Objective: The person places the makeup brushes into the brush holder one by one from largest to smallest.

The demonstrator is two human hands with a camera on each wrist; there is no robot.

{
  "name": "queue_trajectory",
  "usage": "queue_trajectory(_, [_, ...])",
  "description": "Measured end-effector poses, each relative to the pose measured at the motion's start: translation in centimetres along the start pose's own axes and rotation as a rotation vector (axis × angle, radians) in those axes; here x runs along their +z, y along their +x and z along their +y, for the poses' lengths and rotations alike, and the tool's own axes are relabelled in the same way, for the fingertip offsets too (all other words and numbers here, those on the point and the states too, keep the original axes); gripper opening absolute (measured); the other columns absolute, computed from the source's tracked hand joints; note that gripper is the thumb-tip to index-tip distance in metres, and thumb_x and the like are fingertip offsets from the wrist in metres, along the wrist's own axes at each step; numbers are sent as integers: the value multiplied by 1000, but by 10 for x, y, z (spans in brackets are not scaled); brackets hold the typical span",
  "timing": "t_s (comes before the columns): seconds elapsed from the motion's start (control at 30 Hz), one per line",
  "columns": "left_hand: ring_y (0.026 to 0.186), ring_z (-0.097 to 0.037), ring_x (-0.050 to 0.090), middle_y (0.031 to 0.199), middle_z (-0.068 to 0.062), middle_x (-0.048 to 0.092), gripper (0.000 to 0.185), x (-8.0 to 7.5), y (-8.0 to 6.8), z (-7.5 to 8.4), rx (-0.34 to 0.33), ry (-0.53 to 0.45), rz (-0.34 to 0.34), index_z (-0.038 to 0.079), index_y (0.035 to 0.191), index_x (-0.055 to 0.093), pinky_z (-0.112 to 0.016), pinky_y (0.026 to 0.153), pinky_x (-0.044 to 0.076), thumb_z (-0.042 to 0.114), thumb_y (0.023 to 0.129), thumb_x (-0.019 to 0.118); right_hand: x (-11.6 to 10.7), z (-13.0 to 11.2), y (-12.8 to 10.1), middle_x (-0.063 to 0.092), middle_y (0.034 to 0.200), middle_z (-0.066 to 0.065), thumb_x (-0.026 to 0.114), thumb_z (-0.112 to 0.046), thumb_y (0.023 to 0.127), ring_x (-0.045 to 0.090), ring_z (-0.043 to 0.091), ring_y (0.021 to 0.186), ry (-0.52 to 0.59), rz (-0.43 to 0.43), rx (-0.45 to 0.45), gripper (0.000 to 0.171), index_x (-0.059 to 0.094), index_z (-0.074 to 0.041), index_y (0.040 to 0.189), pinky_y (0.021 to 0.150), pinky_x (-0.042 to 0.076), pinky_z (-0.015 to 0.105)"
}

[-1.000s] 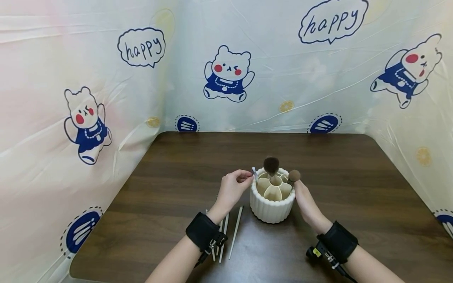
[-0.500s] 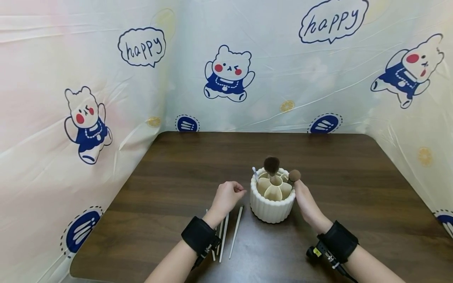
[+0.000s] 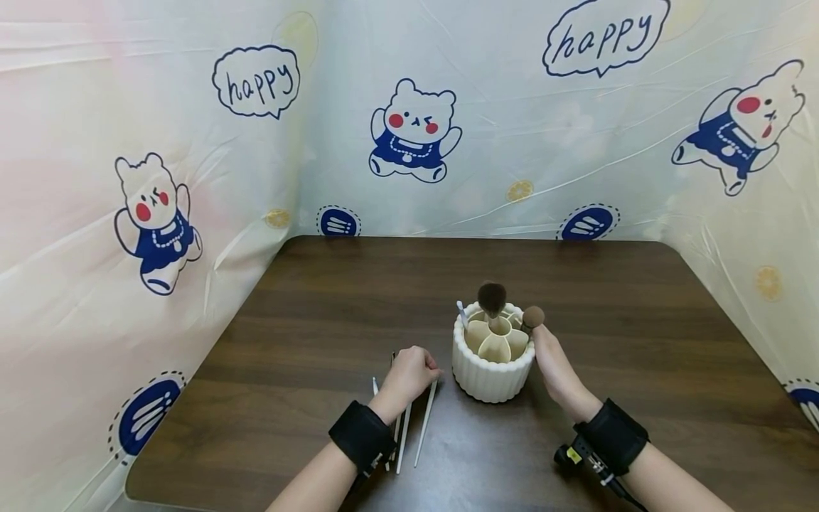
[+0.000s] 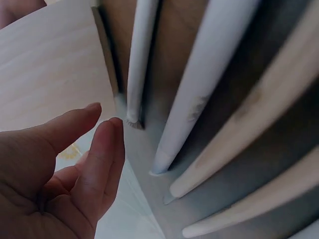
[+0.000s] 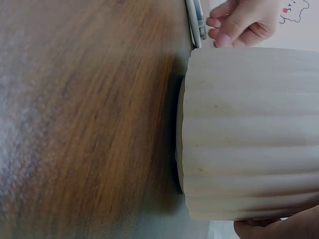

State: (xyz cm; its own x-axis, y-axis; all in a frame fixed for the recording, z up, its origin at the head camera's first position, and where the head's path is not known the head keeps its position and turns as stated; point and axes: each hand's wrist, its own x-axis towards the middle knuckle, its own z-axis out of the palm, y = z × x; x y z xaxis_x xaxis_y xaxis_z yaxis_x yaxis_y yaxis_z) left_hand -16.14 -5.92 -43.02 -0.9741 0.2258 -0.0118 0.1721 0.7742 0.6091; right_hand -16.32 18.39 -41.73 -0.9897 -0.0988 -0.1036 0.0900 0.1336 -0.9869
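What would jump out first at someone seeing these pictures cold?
Most likely the ribbed cream holder in the middle of the dark wooden table, with a fluffy dark brush standing in its petal-shaped compartments. The right hand rests against its side, while the left hand hovers over pale thin sticks lying on the table. Behind them hangs a cartoon bear backdrop.

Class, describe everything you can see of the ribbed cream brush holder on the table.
The ribbed cream brush holder is a round, upright pot with vertical fluting, matte like ceramic or plastic. Inside, petal-shaped compartments ring a central one. It stands on the dark wooden table. A large dark-headed brush, a smaller brown-headed brush and a thin white tool stand in it. The right hand rests against its right side; the left hand lies just left of it, over loose white sticks.
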Motion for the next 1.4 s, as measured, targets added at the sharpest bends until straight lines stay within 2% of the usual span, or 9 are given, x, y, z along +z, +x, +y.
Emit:
queue_trajectory(0.13, [46,-6,23,48,10,29,48,4,-2,0,-30,-4,-33,13,45,42,-19,47,23,12,83,72,0,0,0,12,159,19,15,-46,104,7,31,148,-3,-2,2,66,17,0,151,120,7,49])
queue_trajectory(0.23, [45,-6,19,46,11,21,55,6,-4,0,-52,-11,-54,18,45,32,-20,47,19,12,83,72,-1,0,0,12,159,20,15,-46,104,7,32,148,-4,-5,3,66,16,0,151,120,7,50])
queue_trajectory(0.43, [43,-7,16,46,10,16,60,7,-4,2,-80,5,-85,18,45,26,-21,46,17,13,82,73,-1,1,1,16,158,21,15,-44,104,11,32,146,-3,6,3,65,19,2,150,120,9,49])
queue_trajectory(0.67, [43,-7,16,45,10,16,61,7,-5,5,-72,52,-61,18,44,25,-20,46,18,11,80,74,-1,0,0,15,158,21,15,-45,104,10,32,147,-1,2,-8,65,19,2,150,120,9,49])
queue_trajectory(0.83, [43,-6,16,45,10,16,60,7,-5,6,-75,49,-60,17,44,25,-21,47,19,7,81,72,-1,-1,0,14,159,20,16,-46,104,9,31,147,3,0,-13,66,19,0,150,120,8,49])
queue_trajectory(1.07, [41,-6,15,45,10,15,58,8,-5,2,-29,49,-27,17,44,26,-21,46,21,5,79,71,0,-1,0,17,158,19,16,-45,104,11,29,147,7,16,-9,64,22,0,150,120,10,46])
queue_trajectory(1.17, [41,-6,15,45,10,16,58,7,-6,3,-33,40,-38,17,44,26,-21,46,20,5,81,69,0,-1,0,17,158,19,16,-45,104,11,29,147,9,17,-4,64,21,0,150,120,10,46])
queue_trajectory(1.2, [42,-7,16,46,9,16,57,7,-6,4,-56,26,-53,16,45,26,-21,47,20,3,81,68,0,-1,0,17,158,19,16,-45,104,11,29,147,9,15,-2,64,21,-1,150,120,10,46])
queue_trajectory(1.4, [45,-7,12,49,9,13,57,6,-7,4,-52,29,-69,18,47,22,-22,48,17,0,82,64,0,0,0,16,158,19,16,-44,104,10,30,147,11,8,-1,64,20,0,150,120,9,47])
